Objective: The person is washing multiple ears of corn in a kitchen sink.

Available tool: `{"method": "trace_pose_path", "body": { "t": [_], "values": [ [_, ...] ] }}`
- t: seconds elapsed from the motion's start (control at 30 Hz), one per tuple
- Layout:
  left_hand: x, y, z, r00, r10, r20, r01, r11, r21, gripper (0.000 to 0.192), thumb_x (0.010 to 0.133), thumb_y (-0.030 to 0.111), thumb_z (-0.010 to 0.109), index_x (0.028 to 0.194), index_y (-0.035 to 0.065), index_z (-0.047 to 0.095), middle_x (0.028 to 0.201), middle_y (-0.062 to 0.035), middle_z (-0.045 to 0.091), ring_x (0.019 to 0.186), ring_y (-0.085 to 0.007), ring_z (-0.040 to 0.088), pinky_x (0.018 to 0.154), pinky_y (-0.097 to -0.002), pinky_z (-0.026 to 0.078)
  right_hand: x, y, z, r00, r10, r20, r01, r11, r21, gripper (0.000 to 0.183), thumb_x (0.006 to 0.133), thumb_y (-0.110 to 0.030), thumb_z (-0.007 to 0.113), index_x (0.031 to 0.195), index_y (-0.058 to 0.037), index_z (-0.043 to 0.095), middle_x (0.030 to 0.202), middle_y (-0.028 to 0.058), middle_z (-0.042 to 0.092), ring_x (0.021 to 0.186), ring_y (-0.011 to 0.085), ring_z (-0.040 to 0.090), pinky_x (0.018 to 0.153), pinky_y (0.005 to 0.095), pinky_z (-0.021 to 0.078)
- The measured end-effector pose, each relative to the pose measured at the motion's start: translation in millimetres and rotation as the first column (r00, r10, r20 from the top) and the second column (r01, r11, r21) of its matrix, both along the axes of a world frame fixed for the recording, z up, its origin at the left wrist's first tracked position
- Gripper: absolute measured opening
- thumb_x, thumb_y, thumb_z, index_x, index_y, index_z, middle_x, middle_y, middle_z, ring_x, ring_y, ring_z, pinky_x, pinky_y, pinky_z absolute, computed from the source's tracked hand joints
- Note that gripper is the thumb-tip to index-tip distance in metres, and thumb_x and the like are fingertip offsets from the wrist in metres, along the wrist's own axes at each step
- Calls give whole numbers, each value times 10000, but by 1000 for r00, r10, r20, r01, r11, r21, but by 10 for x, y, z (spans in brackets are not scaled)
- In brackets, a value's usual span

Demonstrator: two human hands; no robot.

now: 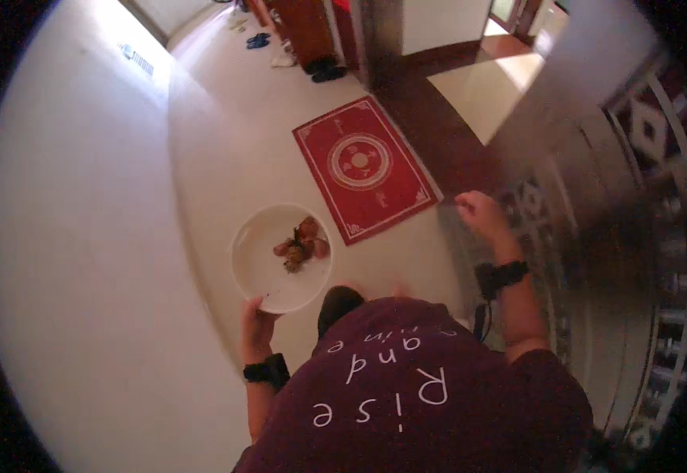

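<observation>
My left hand (257, 326) grips the near rim of a round white plate (254, 254), held above the pale floor left of my body. Several reddish-brown food pieces (301, 248) lie in a cluster toward the plate's right side; their exact kind cannot be told. My right hand (480, 214) is raised at the right, fingers curled, beside a patterned metal door or gate (532, 201). Whether it touches or holds anything is unclear. Each wrist bears a black band with a device.
A red doormat (349, 213) lies on the floor ahead, at a doorway with a dark threshold (444, 112). A white wall (83, 236) runs along the left. Dark shoes (327, 72) lie by a brown wooden cabinet (308, 29); blue footwear (257, 41) lies farther off.
</observation>
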State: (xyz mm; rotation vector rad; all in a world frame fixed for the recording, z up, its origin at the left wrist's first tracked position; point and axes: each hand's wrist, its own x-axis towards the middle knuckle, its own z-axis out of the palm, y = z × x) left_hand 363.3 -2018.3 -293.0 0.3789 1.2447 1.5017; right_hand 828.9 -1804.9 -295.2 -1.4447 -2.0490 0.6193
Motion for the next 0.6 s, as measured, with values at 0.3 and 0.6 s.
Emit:
{"method": "trace_pose_path", "body": {
  "t": [0.3,0.6],
  "values": [
    [-720,154,-229,989,-136,64,136,991,3,627,791,178,561,1354,112,293,1270,-117,470,1067,-287,560,733,-437,554,-311,-192,-26,983,47,178,-42,999,-32,250,780,-207,598,951,-29,639,903,179,634,871,354,605,762,426,488],
    [-564,1643,452,906,-415,-87,414,910,-33,696,798,193,568,1391,155,206,1284,-144,452,1055,-296,573,738,-431,573,-19,-217,116,970,-215,110,231,959,-163,284,762,-216,636,977,-31,652,928,173,651,851,315,635,759,383,506]
  ]
}}
